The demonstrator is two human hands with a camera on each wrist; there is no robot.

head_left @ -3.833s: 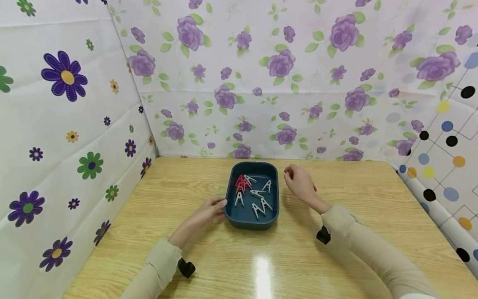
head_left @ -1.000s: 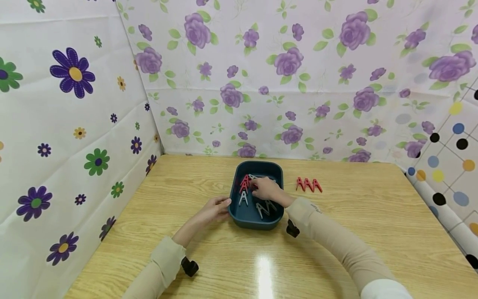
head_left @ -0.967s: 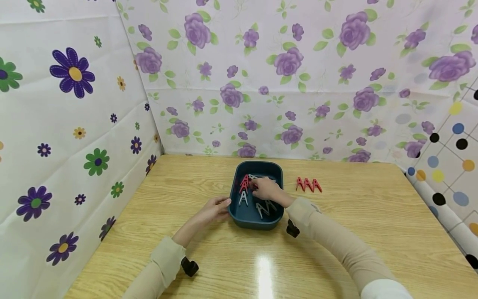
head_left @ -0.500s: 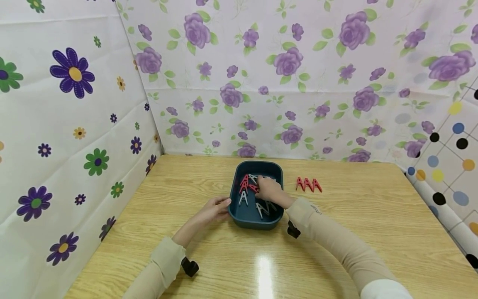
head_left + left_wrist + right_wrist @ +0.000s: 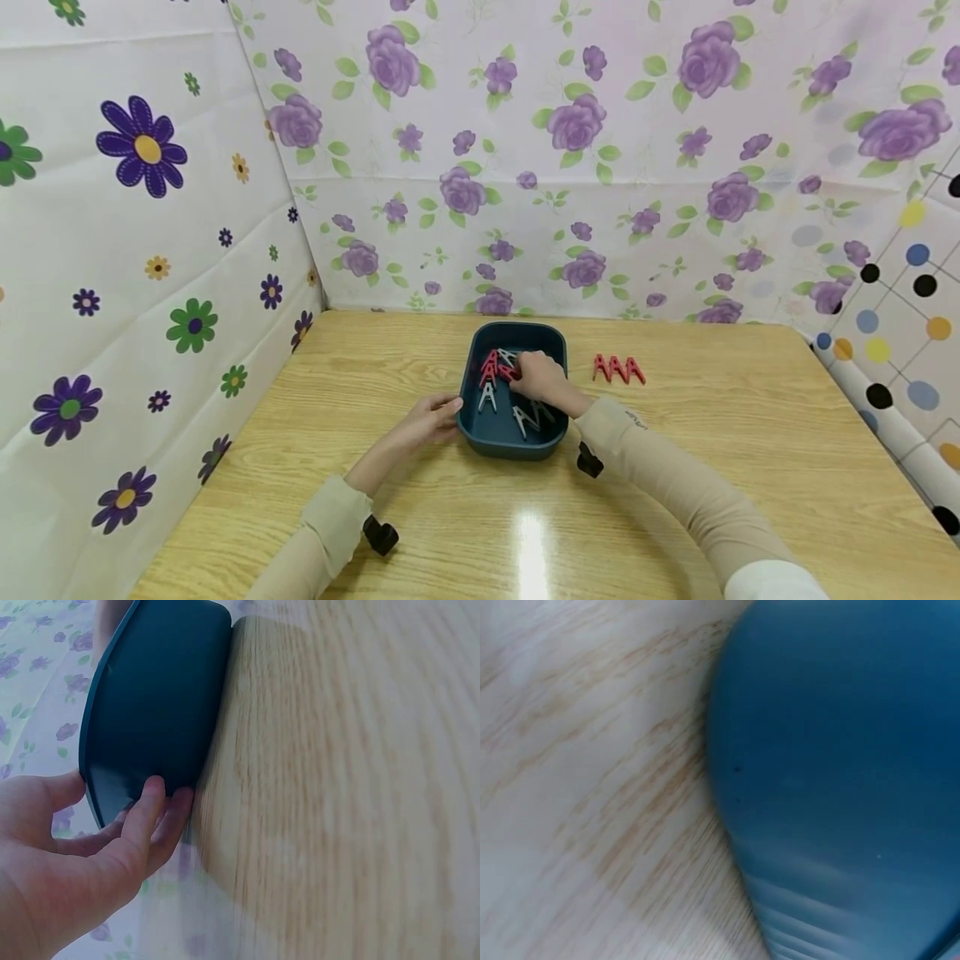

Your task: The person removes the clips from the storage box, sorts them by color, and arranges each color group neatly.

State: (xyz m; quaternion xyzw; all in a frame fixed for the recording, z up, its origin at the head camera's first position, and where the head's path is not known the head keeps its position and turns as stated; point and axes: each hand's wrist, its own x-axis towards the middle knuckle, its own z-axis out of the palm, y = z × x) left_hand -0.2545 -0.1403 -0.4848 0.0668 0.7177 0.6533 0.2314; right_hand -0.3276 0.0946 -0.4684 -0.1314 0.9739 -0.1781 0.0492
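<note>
A dark blue plastic bin [image 5: 504, 451] stands on the table with red and white clothespins inside. My right hand [image 5: 542, 379] reaches into it from the right, pinching a red clothespin [image 5: 506, 372] at the fingertips. Left of that lie more red clothespins [image 5: 488, 367]. White clothespins [image 5: 487, 397] lie near and behind them, others partly under my right hand. My left hand [image 5: 431, 421] rests at the bin's left side. In the left wrist view its thumb touches the rim and its fingers [image 5: 142, 814] lie relaxed against the outer wall. The right wrist view shows only bin wall and table.
Three red clothespins [image 5: 617, 369] stand in a row on the wooden table [image 5: 720, 400], right of the bin. A flowered cloth [image 5: 465, 167] hangs behind the table's far edge, with patterned cloths at both sides.
Since the oldest frame, my right hand has moved from beside the bin into it, and the row of red clothespins has come into sight. Lately it shifted slightly right, showing the pinched clothespin.
</note>
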